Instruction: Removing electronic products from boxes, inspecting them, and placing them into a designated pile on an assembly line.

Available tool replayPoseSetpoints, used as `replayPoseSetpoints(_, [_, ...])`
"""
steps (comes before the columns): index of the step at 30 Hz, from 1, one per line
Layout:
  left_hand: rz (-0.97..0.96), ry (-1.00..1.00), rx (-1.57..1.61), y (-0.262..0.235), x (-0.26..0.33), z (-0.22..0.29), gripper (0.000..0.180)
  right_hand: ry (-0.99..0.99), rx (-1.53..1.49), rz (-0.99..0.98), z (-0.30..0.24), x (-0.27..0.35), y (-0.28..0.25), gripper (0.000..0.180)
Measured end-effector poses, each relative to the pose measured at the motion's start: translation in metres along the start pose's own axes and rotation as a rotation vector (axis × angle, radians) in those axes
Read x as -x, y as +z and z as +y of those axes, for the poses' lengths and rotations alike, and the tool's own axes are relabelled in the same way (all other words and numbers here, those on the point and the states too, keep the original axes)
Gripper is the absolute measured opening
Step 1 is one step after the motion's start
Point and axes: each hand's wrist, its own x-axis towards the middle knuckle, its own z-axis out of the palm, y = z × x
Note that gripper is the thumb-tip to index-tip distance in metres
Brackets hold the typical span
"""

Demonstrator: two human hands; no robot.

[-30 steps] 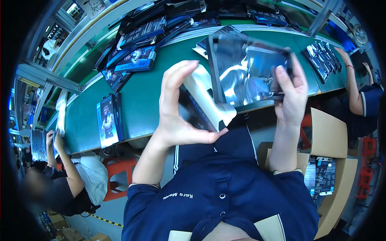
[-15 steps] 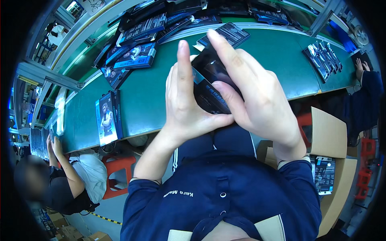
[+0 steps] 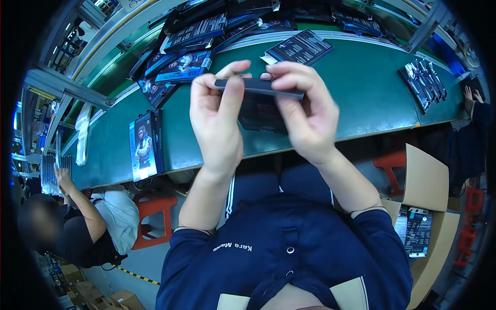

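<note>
Black box sits between the left hand and right hand, both clamped on its ends.

The flat dark cardboard box, slanted between the hands before, now shows its long edge, running nearly level. The left hand, earlier spread wide, now pinches its left end; the right hand, which carried a shiny black-framed rectangular piece, now pinches its right.
</note>
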Motion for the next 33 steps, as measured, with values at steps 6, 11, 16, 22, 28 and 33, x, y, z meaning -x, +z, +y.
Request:
replayPoseSetpoints(6, [0.059, 0.133, -0.110, 0.006, -0.005, -0.003, 0.024, 0.165, -0.276, 0.111, -0.005, -0.005, 0.014, 0.023])
replayPoseSetpoints(11, [0.018, 0.250, -0.200, -0.008, -0.014, -0.015, 0.015, -0.137, 0.083, 0.059, 0.025, -0.003, 0.006, 0.030])
replayPoseSetpoints(16, [-0.308, -0.197, -0.241, -0.043, 0.003, -0.017, 0.087, 0.097, -0.253, 0.138, 0.023, 0.007, 0.014, 0.032])
replayPoseSetpoints(22, [-0.225, -0.052, -0.860, -0.043, 0.047, 0.028, 0.107, 0.027, 0.643, -0.181, 0.062, -0.012, 0.019, 0.054])
replayPoseSetpoints(28, [0.450, -0.229, -2.212, -0.126, 0.030, 0.088, 0.082, 0.119, 1.363, -0.422, 0.098, -0.001, -0.035, 0.031])
replayPoseSetpoints(33, [0.341, -0.308, -2.399, -0.113, 0.021, 0.067, 0.079, -0.150, 1.333, -0.495, 0.060, 0.033, -0.024, 0.022])
